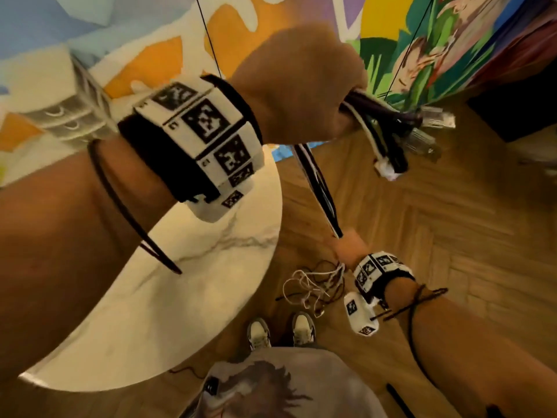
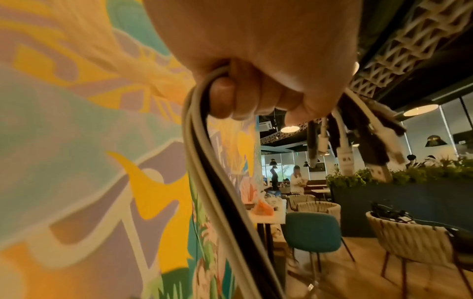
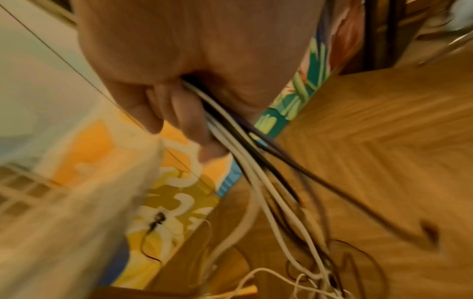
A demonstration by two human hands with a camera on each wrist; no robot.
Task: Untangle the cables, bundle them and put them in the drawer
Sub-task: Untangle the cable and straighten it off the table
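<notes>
Marble table (image 1: 168,312) — round-edged white top, lower left of the head view, standing on a herringbone wood floor (image 1: 452,236).

Painted wall (image 1: 150,34) — multicoloured mural behind the table; a blurred drawer unit (image 1: 69,107) stands before it.

Cables (image 1: 319,188) — mixed black and white leads, gathered into one taut run between the two fists. The plug ends (image 1: 401,137) fan out just past the upper fist; below the lower fist the slack hangs in a loose tangle (image 1: 313,285) above the floor, close to the person's shoes (image 1: 280,330).

Left hand (image 1: 301,82) — raised high, fist clenched around the cables near their plug ends; fingers (image 2: 230,97) wrap the strands.

Right hand (image 1: 346,245) — held low, beside the table edge, fingers (image 3: 184,113) curled around the same cables, which leave the fist downward toward the tangle.
</notes>
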